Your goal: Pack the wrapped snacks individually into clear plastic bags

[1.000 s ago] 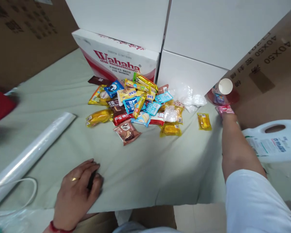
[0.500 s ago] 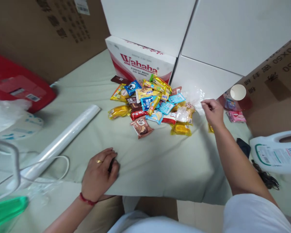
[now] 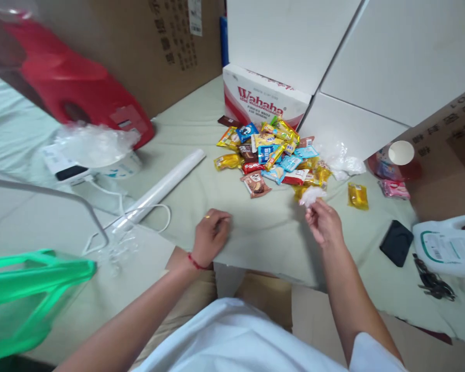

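Note:
My right hand (image 3: 327, 225) pinches a crumpled piece of clear plastic bag (image 3: 312, 196) just in front of the snack pile's right side. Several small packaged snacks (image 3: 269, 153) lie heaped there in yellow, blue, red and brown wrappers. A brown wafer packet (image 3: 256, 184) sits at the heap's front edge. Closer to me, my left hand (image 3: 212, 233) rests on the cloth with its fingers curled in. What those fingers hold, if anything, is hidden.
Behind the snacks stands a Wahaba carton (image 3: 263, 101). More clear plastic (image 3: 344, 163) and a yellow packet (image 3: 358, 196) lie right of the heap. A plastic film roll (image 3: 166, 183) and cable (image 3: 165, 212) are at left. A black phone-like item (image 3: 397, 243) lies near the white jug (image 3: 447, 245).
My right hand has come back from the plastic beside the white box, with a crumpled plastic piece now in its fingers. The view has swung left. My left hand stays curled on the cloth.

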The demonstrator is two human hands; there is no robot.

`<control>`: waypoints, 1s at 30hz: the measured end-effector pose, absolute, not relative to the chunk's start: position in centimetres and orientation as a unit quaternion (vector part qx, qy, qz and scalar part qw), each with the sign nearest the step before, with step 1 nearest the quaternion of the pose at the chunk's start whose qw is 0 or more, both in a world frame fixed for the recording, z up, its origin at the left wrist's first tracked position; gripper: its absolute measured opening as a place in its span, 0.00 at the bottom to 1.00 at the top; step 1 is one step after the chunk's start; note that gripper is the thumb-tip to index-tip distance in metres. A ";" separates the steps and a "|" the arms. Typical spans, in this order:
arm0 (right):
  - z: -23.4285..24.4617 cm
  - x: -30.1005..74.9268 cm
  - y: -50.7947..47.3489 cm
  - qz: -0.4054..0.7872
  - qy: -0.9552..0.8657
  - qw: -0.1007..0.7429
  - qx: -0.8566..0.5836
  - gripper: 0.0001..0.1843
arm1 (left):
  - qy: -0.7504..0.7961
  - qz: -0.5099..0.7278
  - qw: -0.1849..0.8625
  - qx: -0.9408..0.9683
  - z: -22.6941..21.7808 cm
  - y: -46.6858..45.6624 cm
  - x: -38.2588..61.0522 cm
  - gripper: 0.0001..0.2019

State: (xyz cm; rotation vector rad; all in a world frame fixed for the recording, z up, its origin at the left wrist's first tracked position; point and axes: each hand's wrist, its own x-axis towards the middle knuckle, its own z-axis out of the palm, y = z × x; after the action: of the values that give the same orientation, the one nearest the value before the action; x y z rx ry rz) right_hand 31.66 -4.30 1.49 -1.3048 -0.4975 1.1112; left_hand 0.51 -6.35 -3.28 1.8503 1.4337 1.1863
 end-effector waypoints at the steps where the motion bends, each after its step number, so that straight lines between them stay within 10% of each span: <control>1: 1.1 29.6 -5.8 0.499 -0.200 0.614 -0.579 0.24 | 0.515 0.442 0.309 0.666 -2.8 -6.9 1.8 0.09; 16: 1.2 28.1 -12.2 0.614 -0.176 0.532 -0.556 0.28 | 0.391 0.394 0.760 0.340 -2.0 -7.4 3.8 0.18; 23: -0.5 25.6 -12.6 0.521 -0.378 0.491 -0.587 0.37 | 0.375 0.377 0.799 0.280 -1.9 -7.6 3.4 0.18; 30: -0.8 25.2 -11.7 0.559 -0.357 0.499 -0.557 0.20 | 0.413 0.412 0.760 0.288 -1.9 -8.0 2.0 0.22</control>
State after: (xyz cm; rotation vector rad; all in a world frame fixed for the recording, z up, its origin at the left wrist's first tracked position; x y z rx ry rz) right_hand 25.20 -11.65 -0.85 -1.3474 -0.8636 1.3530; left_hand 1.96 -8.00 -1.94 0.6261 0.8983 0.8974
